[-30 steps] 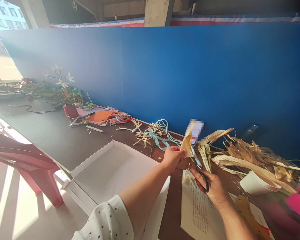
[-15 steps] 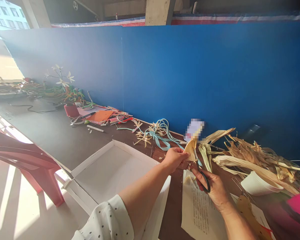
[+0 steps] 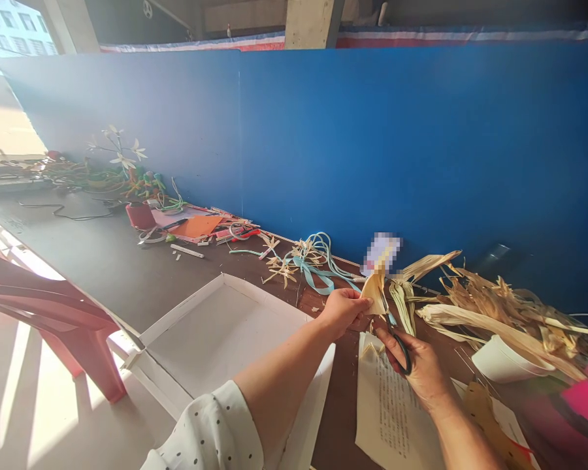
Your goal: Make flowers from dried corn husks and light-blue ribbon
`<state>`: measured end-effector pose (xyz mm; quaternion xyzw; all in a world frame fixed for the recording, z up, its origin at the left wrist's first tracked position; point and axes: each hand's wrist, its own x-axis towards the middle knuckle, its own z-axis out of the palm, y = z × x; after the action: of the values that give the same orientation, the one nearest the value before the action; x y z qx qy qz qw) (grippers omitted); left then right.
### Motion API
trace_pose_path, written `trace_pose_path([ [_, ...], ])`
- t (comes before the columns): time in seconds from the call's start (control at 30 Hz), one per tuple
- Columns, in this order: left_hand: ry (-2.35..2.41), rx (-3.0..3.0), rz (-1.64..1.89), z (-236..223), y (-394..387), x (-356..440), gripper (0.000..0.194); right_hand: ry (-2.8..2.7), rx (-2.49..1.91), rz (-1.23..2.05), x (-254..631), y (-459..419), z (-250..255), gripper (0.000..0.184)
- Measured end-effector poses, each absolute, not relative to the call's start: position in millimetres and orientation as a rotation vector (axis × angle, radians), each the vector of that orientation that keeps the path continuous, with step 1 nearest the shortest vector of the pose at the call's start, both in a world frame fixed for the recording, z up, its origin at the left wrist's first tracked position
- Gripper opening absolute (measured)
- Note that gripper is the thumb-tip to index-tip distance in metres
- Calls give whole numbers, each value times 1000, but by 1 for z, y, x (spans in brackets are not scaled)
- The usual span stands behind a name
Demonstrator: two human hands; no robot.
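Note:
My left hand [image 3: 343,311] pinches a pale piece of corn husk [image 3: 374,291], held upright above the table. In my right hand [image 3: 418,367] is a pair of scissors [image 3: 402,352] with black handles, its blades against the husk's right edge. Below the hands lies a printed sheet of paper [image 3: 389,408] with small husk scraps [image 3: 371,351] on its upper end. Dried corn husks [image 3: 500,303] are heaped to the right, beside a tipped white cup [image 3: 507,360]. Left of the hands are star-shaped husk flowers [image 3: 281,266] with light blue cords.
A shallow white box [image 3: 210,333] lies left of my forearm. Along the blue partition [image 3: 421,143] are orange paper [image 3: 198,226], a red thread spool [image 3: 140,215] and craft pieces. A red plastic chair [image 3: 83,339] stands at the left, and a pink object [image 3: 581,405] is at the lower right.
The scissors and my right hand have shifted very slightly at the husk's edge. My left hand keeps the husk in nearly the same place.

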<state>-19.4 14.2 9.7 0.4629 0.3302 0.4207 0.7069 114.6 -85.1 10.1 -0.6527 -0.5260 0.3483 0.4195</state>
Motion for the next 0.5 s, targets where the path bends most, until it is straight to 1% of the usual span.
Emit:
trace_pose_path([
  [0.5,729,1023,932,9,14,-20,26,-1312,-1680,846,115,-84,8,41],
])
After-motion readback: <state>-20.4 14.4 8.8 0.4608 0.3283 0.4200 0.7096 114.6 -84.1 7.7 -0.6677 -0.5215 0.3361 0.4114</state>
